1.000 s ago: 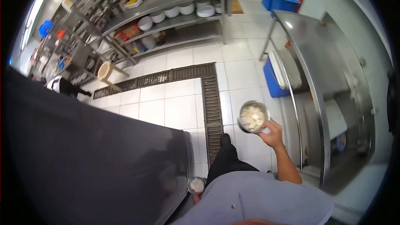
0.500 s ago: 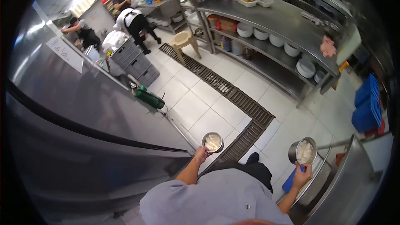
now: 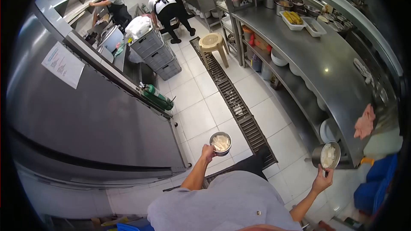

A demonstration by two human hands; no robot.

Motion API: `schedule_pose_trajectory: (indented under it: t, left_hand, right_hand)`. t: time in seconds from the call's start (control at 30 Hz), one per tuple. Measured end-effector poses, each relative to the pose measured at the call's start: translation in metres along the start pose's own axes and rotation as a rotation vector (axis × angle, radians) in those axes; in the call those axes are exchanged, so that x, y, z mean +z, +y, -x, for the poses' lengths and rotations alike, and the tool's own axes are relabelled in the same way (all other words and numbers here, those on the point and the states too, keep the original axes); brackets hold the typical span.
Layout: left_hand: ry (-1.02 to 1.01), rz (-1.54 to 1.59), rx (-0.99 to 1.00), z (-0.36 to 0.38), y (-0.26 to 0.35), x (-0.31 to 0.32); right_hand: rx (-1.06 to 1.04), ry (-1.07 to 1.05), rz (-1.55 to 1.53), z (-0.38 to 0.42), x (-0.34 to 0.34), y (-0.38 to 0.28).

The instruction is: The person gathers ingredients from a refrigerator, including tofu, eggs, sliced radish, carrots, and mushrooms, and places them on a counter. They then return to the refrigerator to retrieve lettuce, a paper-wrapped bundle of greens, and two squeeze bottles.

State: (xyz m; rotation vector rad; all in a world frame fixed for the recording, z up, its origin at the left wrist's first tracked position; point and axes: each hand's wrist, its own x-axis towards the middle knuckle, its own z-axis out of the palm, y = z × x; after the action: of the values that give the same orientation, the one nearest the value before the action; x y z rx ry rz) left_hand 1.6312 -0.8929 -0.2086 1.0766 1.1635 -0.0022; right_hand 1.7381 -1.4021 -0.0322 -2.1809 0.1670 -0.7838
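Observation:
My left hand [image 3: 208, 152] grips the rim of a round metal pot [image 3: 221, 153], out in front of my body over the tiled floor. Pale, whitish strips of food [image 3: 221, 143] lie inside it. Off to the right, my right hand [image 3: 322, 180] pinches the lower edge of a second metal pot [image 3: 317, 155], which tilts toward me. Similar pale pieces [image 3: 328, 155] fill that one, close beside the end of the steel counter [image 3: 295, 53].
A floor drain grate [image 3: 231, 98] runs ahead, with a plastic stool [image 3: 212, 42] beside it. Stacked grey crates [image 3: 156, 53] and a green fire extinguisher [image 3: 156, 97] stand left, near a large steel cabinet [image 3: 98, 115]. Several people [image 3: 165, 6] work at the back. Blue bins [image 3: 372, 188] sit right.
I have walked forward along the drain, so the stool, crates and counter appear nearer. Both pots stay in my hands, the right one now further out to the right.

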Motion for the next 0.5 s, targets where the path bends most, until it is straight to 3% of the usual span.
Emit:
schedule_pose_trajectory:
  t: [0.1, 0.23, 0.27, 0.4, 0.5]
  left_hand:
    - [0.052, -0.002, 0.04, -0.006, 0.059, 0.073]
    - [-0.027, -0.029, 0.092, 0.005, 0.135, 0.161]
    - [-0.081, -0.057, 0.116, 0.01, 0.162, 0.187]
    - [-0.196, -0.042, 0.246, 0.038, 0.243, 0.275]
    - [-0.248, -0.069, 0.307, 0.021, 0.274, 0.326]
  right_hand:
    - [-0.026, 0.016, -0.008, -0.062, 0.044, 0.02]
    - [-0.078, 0.002, 0.086, -0.137, 0.082, 0.022]
    - [0.101, -0.07, 0.136, -0.153, 0.091, 0.029]
    - [-0.087, -0.027, -0.056, -0.217, 0.14, 0.048]
    - [-0.122, -0.086, 0.08, -0.266, 0.173, 0.049]
